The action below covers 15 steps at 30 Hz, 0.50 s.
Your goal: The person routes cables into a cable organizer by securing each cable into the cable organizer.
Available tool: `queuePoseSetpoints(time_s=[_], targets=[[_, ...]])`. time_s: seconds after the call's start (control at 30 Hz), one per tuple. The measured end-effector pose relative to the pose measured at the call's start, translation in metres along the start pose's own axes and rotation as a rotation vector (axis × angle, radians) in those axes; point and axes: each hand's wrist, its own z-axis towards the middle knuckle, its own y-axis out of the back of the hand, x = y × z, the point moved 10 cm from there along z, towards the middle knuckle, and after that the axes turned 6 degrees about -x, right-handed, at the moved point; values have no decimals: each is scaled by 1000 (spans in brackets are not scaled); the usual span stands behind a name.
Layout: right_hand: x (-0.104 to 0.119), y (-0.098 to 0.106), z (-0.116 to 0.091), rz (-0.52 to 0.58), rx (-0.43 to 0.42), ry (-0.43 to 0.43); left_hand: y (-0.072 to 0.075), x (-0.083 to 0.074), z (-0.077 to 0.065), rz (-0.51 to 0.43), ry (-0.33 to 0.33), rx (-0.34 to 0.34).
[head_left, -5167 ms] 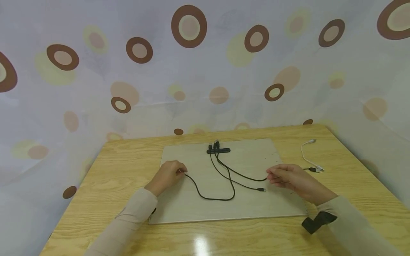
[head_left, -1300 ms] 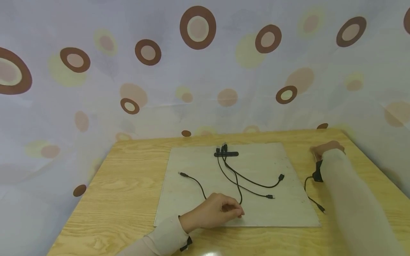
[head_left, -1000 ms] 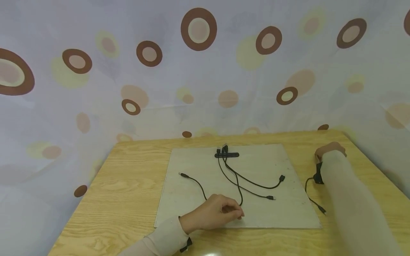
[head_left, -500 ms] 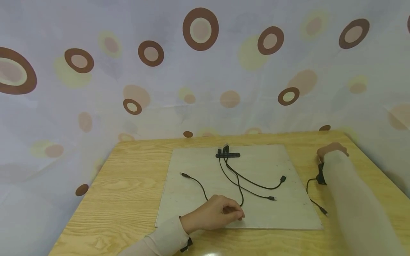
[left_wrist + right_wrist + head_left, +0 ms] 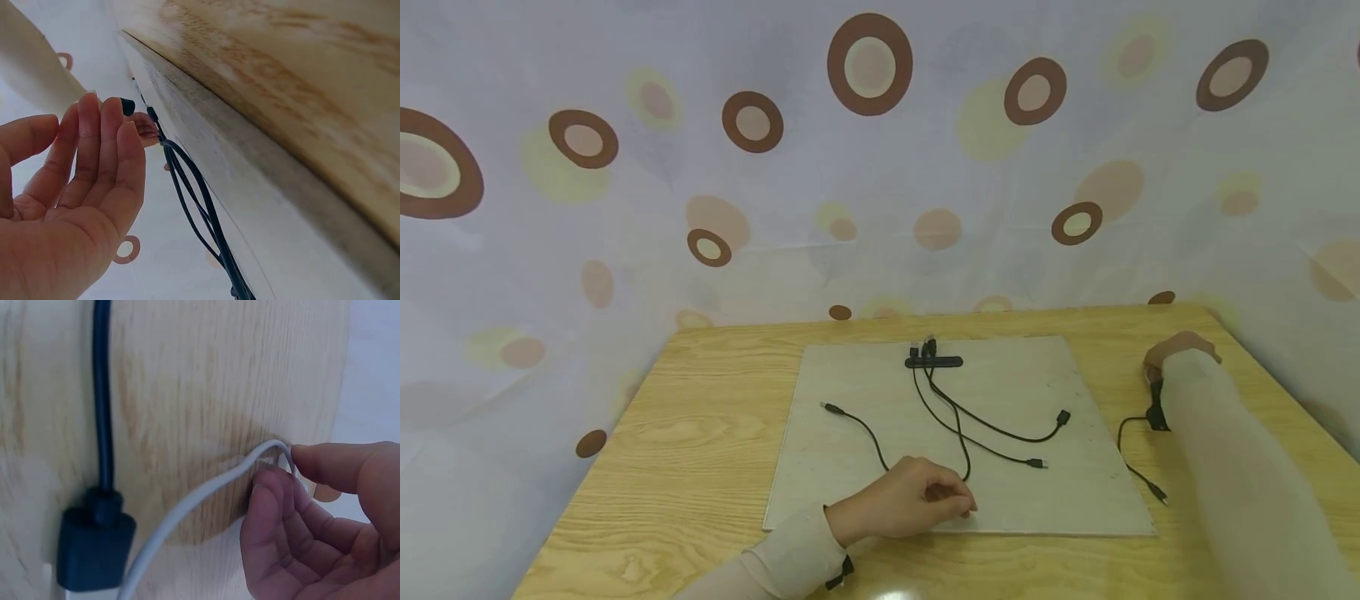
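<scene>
At the back right of the table, my right hand [image 5: 1182, 346] pinches a thin white USB cable [image 5: 181, 509] between thumb and fingers; the right wrist view shows the cable bending up into the grip. Nothing is in my left hand [image 5: 910, 498], which lies loosely curled at the front of the pale board [image 5: 1015, 508], over part of a black cable [image 5: 868, 433]. That cable's plug [image 5: 832, 408] points left. Two other black plugs, a wider one [image 5: 1063, 417] and a slimmer one [image 5: 1037, 463], lie toward the right. Several black cables pass through a black cable clip strip [image 5: 957, 362].
Right of the board, a separate black USB cable [image 5: 1137, 475] lies on the wooden table [image 5: 700, 433], partly behind my right forearm. Its wide connector [image 5: 97, 547] sits beside the white cable. A patterned cloth [image 5: 910, 275] hangs behind the table.
Both hands have let go of black cables, whose ends now rest on the board. My left hand has come forward and right; my right hand has gone back right to the white cable.
</scene>
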Motion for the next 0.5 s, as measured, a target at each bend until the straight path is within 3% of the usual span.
queuePoseSetpoints(time_s=[0.13, 0.3, 0.5], targets=[[-1, 4, 0, 26, -42, -3, 0, -1, 0, 5, -5, 0], [0, 7, -3, 15, -30, -15, 1, -2, 0, -1, -9, 0], [2, 10, -9, 38, -57, 44, 2, -2, -2, -9, -7, -1]])
